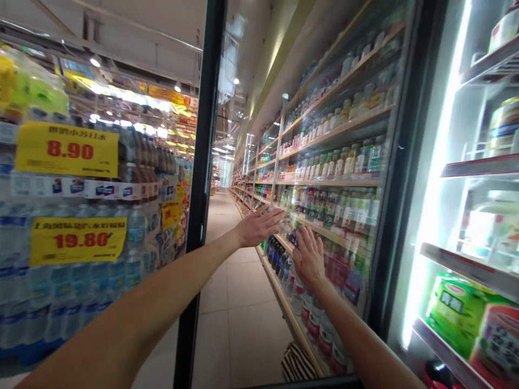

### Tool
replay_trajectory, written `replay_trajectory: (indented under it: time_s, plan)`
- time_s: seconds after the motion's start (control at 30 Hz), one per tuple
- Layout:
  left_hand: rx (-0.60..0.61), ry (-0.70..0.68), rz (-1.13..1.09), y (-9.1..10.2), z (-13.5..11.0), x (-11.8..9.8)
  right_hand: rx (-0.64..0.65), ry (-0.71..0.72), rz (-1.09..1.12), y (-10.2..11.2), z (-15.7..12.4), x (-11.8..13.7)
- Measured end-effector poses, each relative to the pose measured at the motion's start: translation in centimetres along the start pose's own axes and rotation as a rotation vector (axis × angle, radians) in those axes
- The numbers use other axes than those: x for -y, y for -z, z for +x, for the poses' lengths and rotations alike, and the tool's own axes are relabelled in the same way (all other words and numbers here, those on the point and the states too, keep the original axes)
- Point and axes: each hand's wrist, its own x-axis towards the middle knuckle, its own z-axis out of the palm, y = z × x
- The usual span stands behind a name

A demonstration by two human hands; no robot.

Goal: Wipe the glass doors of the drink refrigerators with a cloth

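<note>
Head view shows left hand (261,224) and right hand (310,256), empty, fingers spread, at the glass door (300,186), apparently steadying it, any next push needing flat palms

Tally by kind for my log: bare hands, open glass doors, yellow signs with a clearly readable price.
Left hand and right hand: 2
Glass door: 1
8.90 sign and 19.80 sign: 2
Total: 5
</note>
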Motion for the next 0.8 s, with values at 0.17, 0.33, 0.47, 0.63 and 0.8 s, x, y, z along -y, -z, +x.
replay_trajectory:
  time_s: [0.17,0.33,0.47,0.63,0.8]
  plan:
    - [-0.125,0.455,0.076,0.7,1.3,2.9,-0.021,0.018,-0.014,-0.3,-0.1,-0.2]
    - [-0.053,0.152,0.077,0.5,-0.7,1.1,-0.012,0.018,-0.035,-0.6,-0.2,-0.4]
    - [-0.044,0.148,0.091,0.9,-0.5,2.6,0.010,0.047,-0.049,-0.6,-0.2,-0.7]
    - [-0.188,0.570,0.149,2.3,-0.1,5.8,-0.012,0.051,-0.057,-1.0,-0.4,-0.8]
    - [-0.054,0.251,0.134,1.6,-2.9,3.2,-0.037,0.045,-0.054,-1.3,-0.4,-0.5]
